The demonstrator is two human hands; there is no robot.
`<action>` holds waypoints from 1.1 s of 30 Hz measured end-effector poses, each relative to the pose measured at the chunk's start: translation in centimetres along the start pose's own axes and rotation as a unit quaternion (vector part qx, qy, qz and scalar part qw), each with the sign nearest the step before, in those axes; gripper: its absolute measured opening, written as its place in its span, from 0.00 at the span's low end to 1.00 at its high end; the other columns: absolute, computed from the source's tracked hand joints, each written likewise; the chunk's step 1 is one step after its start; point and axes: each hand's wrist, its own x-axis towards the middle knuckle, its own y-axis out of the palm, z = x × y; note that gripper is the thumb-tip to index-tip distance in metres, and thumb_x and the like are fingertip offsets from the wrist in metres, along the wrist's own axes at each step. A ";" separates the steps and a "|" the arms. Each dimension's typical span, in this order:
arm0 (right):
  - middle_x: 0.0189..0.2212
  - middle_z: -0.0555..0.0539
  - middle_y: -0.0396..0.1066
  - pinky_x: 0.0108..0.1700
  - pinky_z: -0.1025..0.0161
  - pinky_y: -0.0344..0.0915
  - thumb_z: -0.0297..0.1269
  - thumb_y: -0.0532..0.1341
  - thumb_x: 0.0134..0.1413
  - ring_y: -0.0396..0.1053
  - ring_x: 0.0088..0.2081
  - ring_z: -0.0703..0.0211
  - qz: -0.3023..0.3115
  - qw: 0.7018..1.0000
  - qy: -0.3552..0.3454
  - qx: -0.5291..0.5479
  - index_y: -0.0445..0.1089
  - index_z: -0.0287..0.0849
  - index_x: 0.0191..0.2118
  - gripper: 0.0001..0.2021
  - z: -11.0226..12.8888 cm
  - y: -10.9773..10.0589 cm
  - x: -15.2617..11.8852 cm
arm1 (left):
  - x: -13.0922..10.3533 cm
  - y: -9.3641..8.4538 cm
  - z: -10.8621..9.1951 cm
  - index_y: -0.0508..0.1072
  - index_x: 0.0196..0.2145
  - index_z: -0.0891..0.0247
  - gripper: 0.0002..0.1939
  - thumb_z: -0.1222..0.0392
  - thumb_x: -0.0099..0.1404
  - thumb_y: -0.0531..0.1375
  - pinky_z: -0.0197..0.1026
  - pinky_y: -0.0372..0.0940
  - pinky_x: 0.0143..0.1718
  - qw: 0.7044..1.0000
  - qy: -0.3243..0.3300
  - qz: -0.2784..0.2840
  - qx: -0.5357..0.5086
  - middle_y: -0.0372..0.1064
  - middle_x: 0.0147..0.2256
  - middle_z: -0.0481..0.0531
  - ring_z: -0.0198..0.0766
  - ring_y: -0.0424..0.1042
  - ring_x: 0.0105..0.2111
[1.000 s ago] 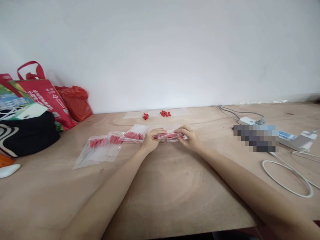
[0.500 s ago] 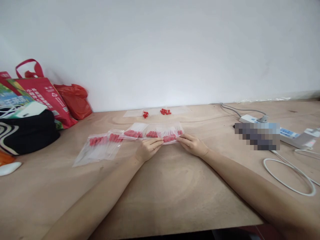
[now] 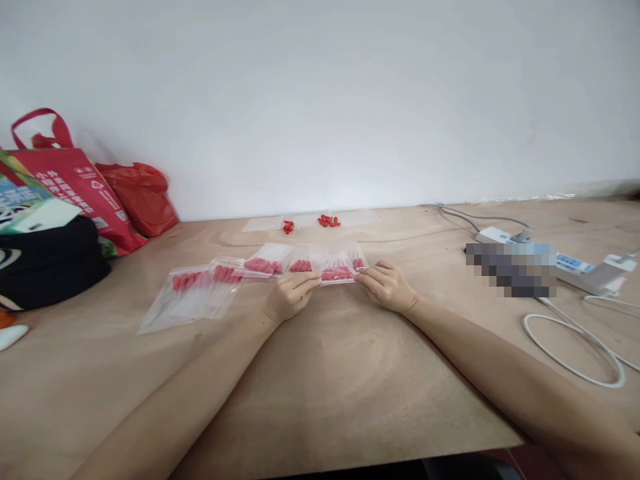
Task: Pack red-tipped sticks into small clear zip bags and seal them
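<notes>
A light plywood table (image 3: 320, 373) meets a white wall. On it lies a row of clear plastic bags (image 3: 260, 270) holding red capsules, overlapping from centre toward the left. Near the wall lie flat empty bags (image 3: 265, 225) with loose red capsules (image 3: 327, 221). At the left stand a red tote bag (image 3: 75, 190), a red plastic bag (image 3: 143, 197) and a black bag (image 3: 47, 263). At the right lie a white power strip (image 3: 575, 263) and a looped white cable (image 3: 575, 350).

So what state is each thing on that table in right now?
Left hand: pinching the near edge of the clear bag.
Right hand: pinching the same edge.
Clear bag: flat, red pieces inside.
Row of bags: lying flat, overlapping.
Loose red pieces: scattered near the wall.
Power strip: plugs inserted.
</notes>
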 end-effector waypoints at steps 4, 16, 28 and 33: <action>0.26 0.49 0.70 0.30 0.66 0.53 0.26 0.51 0.51 0.63 0.27 0.68 0.004 1.000 0.010 -0.023 0.68 0.40 0.30 0.09 0.2 -0.4 0.1 | 0.1 0.2 0.0 0.70 0.32 0.64 0.06 0.69 0.58 0.55 0.33 0.67 0.30 1.000 0.001 -0.011 0.004 0.73 0.31 0.51 0.33 0.72 0.31; 0.27 0.51 0.70 0.30 0.65 0.51 0.31 0.53 0.53 0.61 0.31 0.66 -0.017 0.999 0.008 -0.032 0.69 0.42 0.33 0.07 2.9 1.6 3.2 | 0.4 1.0 -0.4 0.71 0.31 0.64 0.08 0.67 0.60 0.52 0.32 0.67 0.31 1.000 -0.011 0.026 0.003 0.73 0.32 0.51 0.32 0.72 0.30; 0.27 0.52 0.69 0.30 0.64 0.49 0.30 0.52 0.54 0.60 0.32 0.67 -0.014 0.997 -0.037 -0.065 0.68 0.42 0.31 0.08 2.4 1.5 2.6 | 0.2 0.9 -0.4 0.71 0.31 0.63 0.09 0.69 0.59 0.52 0.35 0.67 0.33 0.999 0.000 0.046 0.006 0.73 0.33 0.51 0.33 0.72 0.32; 0.30 0.51 0.70 0.33 0.65 0.52 0.28 0.52 0.53 0.62 0.34 0.67 -0.009 0.996 -0.022 -0.085 0.69 0.42 0.31 0.08 1.1 0.2 1.3 | 0.2 0.7 -0.5 0.71 0.30 0.64 0.08 0.70 0.58 0.53 0.34 0.67 0.31 0.999 -0.010 0.031 -0.010 0.73 0.32 0.51 0.33 0.72 0.31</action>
